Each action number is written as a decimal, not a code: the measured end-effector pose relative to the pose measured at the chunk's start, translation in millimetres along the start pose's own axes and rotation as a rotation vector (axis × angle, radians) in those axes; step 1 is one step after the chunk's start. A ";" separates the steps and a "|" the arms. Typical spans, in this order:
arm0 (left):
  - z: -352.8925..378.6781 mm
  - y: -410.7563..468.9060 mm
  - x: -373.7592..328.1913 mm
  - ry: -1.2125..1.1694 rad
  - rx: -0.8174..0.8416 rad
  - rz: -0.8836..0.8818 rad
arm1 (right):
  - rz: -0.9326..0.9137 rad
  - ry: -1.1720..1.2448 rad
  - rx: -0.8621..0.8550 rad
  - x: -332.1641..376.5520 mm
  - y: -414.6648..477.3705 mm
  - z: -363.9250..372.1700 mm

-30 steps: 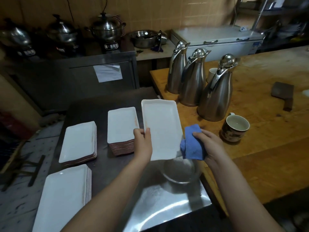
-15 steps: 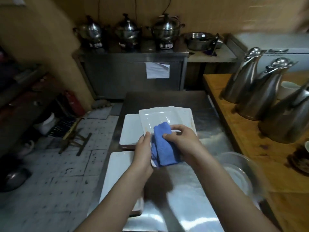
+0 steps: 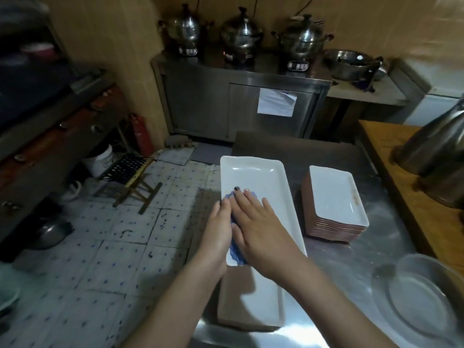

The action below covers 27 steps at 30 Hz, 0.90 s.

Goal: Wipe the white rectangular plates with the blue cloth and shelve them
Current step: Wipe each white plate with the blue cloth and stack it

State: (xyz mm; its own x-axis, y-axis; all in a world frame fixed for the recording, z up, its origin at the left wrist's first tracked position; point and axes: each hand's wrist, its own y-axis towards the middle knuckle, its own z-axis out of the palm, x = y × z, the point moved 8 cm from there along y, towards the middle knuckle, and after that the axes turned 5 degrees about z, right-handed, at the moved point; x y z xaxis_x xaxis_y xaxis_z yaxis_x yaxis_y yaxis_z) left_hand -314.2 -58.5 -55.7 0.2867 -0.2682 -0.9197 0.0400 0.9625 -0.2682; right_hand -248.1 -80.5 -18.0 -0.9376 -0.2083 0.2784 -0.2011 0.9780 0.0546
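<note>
My left hand (image 3: pixel 218 238) grips the plate (image 3: pixel 261 182) by its left rim. The thumb lies along the edge and the other fingers are hidden beneath. The plate runs lengthwise away from me above the left part of the steel table (image 3: pixel 351 262). My right hand (image 3: pixel 261 231) lies flat on the plate's near half. Its fingers are straight and close together, pressing the cloth (image 3: pixel 236 251) onto the white surface rather than curling round it. The cloth shows only as blue strips between my hands and past my fingertips. A stack (image 3: pixel 258 307) of plates sits under the plate's near end. A second stack (image 3: pixel 336 197) stands just right of the plate, apart from it. A glass bowl (image 3: pixel 421 300) lies further right, nearer me.
</note>
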 end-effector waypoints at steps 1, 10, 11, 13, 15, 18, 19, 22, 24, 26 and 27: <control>-2.5 -0.1 -2.4 0.002 -0.003 0.014 | -0.023 -0.026 0.019 4.7 4.3 3.3; -13.8 -4.9 -8.3 0.138 -0.003 -0.005 | 0.234 -0.194 -0.023 -48.9 28.4 -21.1; -14.0 -5.6 -10.5 0.145 -0.007 -0.006 | 0.221 -0.213 -0.042 -45.6 16.8 -18.9; -15.1 -6.3 -15.5 0.161 -0.025 -0.006 | 0.143 -0.238 -0.042 -25.1 -4.6 -9.3; -12.6 -6.4 -20.4 0.214 -0.025 -0.001 | 0.055 -0.206 -0.008 -8.1 -6.4 -0.6; -2.5 -7.0 -20.7 0.264 0.026 0.013 | 0.024 -0.150 -0.065 -7.5 20.4 -14.4; 2.4 -8.4 -19.2 0.266 0.054 0.014 | 0.038 -0.166 -0.098 -13.3 30.4 -22.3; 13.6 -10.5 -13.3 0.285 0.109 0.024 | 0.128 -0.265 -0.124 -42.6 51.4 -37.0; 12.2 -8.9 -11.4 0.265 0.085 0.040 | 0.203 -0.313 -0.105 -64.1 52.2 -38.8; 6.2 -5.4 -11.9 0.224 0.054 0.053 | 0.293 -0.299 -0.102 -83.8 41.6 -38.9; 3.8 -3.8 -13.4 0.214 0.047 0.063 | 0.332 -0.279 -0.105 -91.4 33.0 -37.2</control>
State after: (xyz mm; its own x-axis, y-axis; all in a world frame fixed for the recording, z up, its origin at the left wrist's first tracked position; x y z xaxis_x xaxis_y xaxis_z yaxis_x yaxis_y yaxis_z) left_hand -314.6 -58.4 -41.2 0.0805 -0.2047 -0.9755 0.0739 0.9772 -0.1989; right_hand -158.5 -29.0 -6.0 -0.9900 0.1379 0.0284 0.1402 0.9843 0.1071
